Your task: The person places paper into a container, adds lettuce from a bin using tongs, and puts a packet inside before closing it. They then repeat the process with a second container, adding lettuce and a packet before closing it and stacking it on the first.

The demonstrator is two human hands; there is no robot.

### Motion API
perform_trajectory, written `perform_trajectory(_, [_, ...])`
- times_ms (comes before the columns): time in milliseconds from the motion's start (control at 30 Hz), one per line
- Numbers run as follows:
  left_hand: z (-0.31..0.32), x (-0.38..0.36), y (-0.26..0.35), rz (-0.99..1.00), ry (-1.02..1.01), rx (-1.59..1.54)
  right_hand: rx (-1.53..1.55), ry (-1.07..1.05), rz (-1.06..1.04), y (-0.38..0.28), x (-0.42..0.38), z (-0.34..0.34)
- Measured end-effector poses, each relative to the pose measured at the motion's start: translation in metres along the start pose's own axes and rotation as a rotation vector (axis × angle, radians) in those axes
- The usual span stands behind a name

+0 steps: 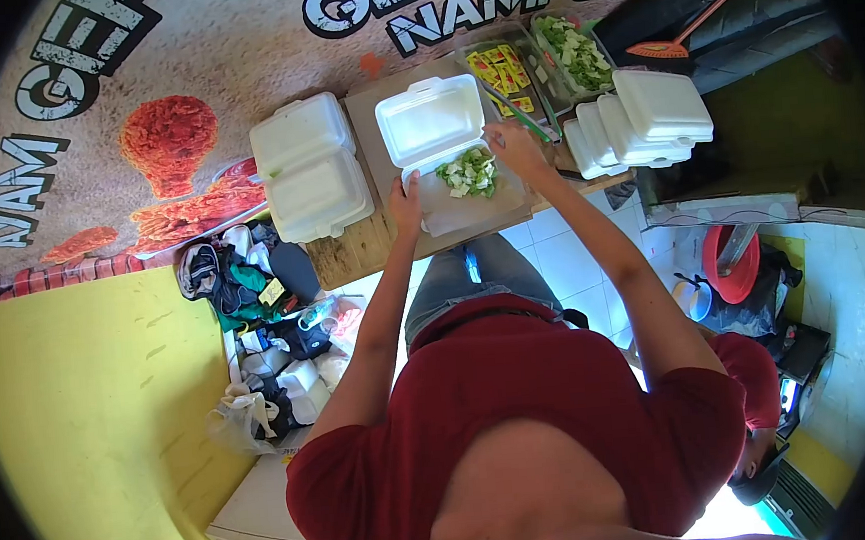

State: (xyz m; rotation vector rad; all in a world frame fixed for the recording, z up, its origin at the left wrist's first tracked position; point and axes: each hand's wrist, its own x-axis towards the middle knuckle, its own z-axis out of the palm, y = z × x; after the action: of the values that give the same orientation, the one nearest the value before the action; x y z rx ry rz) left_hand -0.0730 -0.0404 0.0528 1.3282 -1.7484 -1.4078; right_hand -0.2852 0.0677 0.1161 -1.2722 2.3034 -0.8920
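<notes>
An open white foam box (429,120) lies in front of me, its lid tipped back and a paper sheet lining the base. Chopped green lettuce (468,173) sits in the base. My left hand (406,204) is at the base's left edge; whether its fingers grip the rim is too small to tell. My right hand (516,148) is at the box's right side near the hinge, fingers bent, and what they hold, if anything, is hidden. Just beyond it lies a green-handled utensil (522,113) across a tub of yellow packets (501,69).
Closed foam boxes (317,193) stand left on the wooden table (351,256), more boxes (664,103) are stacked right. A lettuce tub (575,54) is at the back. Another person in red (751,378) is behind at right. Bags (253,283) lie below left.
</notes>
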Motion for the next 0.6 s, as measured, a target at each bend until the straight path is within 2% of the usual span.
perform_trajectory(167, [0.006, 0.006, -0.009, 0.079, 0.029, 0.081, -0.17, -0.011, -0.026, 0.032, 0.005, 0.034])
perform_trajectory(267, [0.016, -0.01, -0.013, 0.365, 0.278, 0.291, -0.199, -0.113, 0.055, 0.037, 0.008, 0.038])
perform_trajectory(367, [0.009, -0.042, 0.019, 0.341, 0.167, 0.334, -0.107, -0.044, 0.025, 0.047, 0.007, 0.042])
perform_trajectory(467, [0.009, -0.046, -0.001, 0.451, -0.165, 0.615, -0.075, -0.046, -0.004, 0.044, 0.003, 0.04])
perform_trajectory(600, [0.023, -0.046, -0.003, 0.449, -0.122, 0.793, 0.028, -0.058, 0.023, 0.048, 0.003, 0.04])
